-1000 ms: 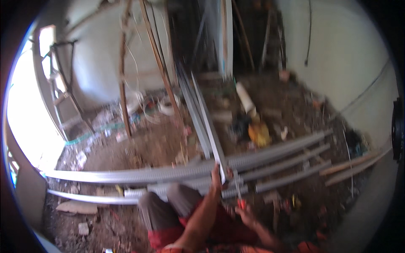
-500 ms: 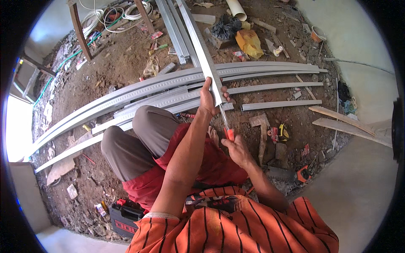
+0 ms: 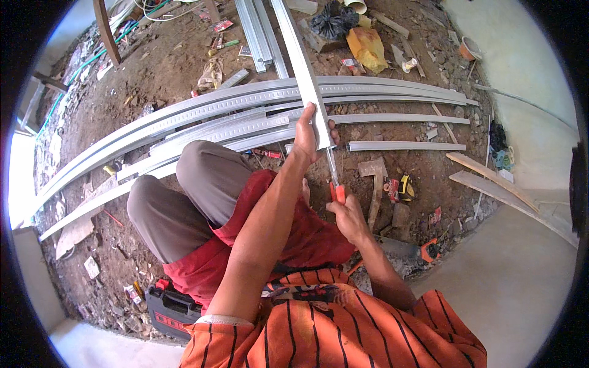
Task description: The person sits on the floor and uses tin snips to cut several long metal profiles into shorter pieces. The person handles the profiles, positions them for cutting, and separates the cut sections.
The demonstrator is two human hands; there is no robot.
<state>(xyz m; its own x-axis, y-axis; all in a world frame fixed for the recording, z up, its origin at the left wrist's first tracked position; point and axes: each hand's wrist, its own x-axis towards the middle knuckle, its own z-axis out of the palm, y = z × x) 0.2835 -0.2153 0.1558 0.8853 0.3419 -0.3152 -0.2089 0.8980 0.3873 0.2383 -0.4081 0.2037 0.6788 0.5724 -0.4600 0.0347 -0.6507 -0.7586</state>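
My left hand (image 3: 308, 132) is wrapped round a long silvery metal channel (image 3: 299, 64), thumb on its top face and fingertips at its right edge. The channel runs away from me toward the top of the view. In my right hand (image 3: 348, 214) is a pair of tin snips (image 3: 336, 184) with orange-red handles. Its slim metal jaws point up at the channel's near end, just below my left hand. Whether the jaws bite into the metal is too small to tell. The handles look slightly apart, and my fingers partly hide them.
Several long metal profiles (image 3: 215, 92) lie across the dirt floor beyond my knees. To the right are a hammer (image 3: 375, 184), a tape measure (image 3: 406, 187), wooden boards (image 3: 497, 184) and an orange-handled saw (image 3: 429, 250). A black tool case (image 3: 172, 311) sits at lower left.
The view has shifted a little, moving the scene slightly. The snips' handles show farther apart now than before. Both hands keep their hold on the channel and snips.
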